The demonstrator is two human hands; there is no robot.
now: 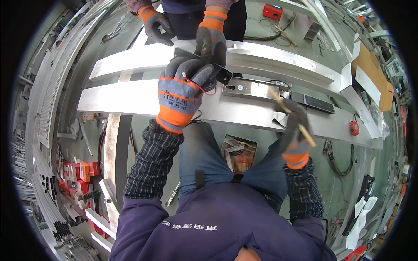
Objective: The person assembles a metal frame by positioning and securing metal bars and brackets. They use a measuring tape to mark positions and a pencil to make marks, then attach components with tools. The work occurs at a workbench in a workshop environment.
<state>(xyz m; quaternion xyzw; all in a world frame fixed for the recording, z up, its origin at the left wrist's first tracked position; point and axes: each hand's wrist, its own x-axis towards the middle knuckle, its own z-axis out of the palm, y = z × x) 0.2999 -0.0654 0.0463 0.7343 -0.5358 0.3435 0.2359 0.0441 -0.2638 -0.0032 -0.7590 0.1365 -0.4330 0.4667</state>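
Observation:
My left hand [185, 85], in a grey and orange glove, closes around a black metal piece [224, 75] above the near aluminium profile [130, 96]. A thin red wire [209, 92] hangs beside that hand; the piece's middle is hidden. A co-worker's gloved hand [211, 45] is against the same piece from the far side, and their other hand [157, 28] hovers over the far profile [143, 60]. My right hand [294, 126], slightly blurred, holds a thin light-wood stick [308, 135]. Near it on the profile lie a silver rectangular metal housing [252, 89] and a black bar-shaped part [318, 103].
A red tape measure [354, 127] sits at the profile's right end, beside an opened white and brown cardboard box [370, 78]. Below, between my legs, stands a container of metal scraps [239, 154]. Cables [339, 163] lie on the floor; red boxes [82, 172] are at left.

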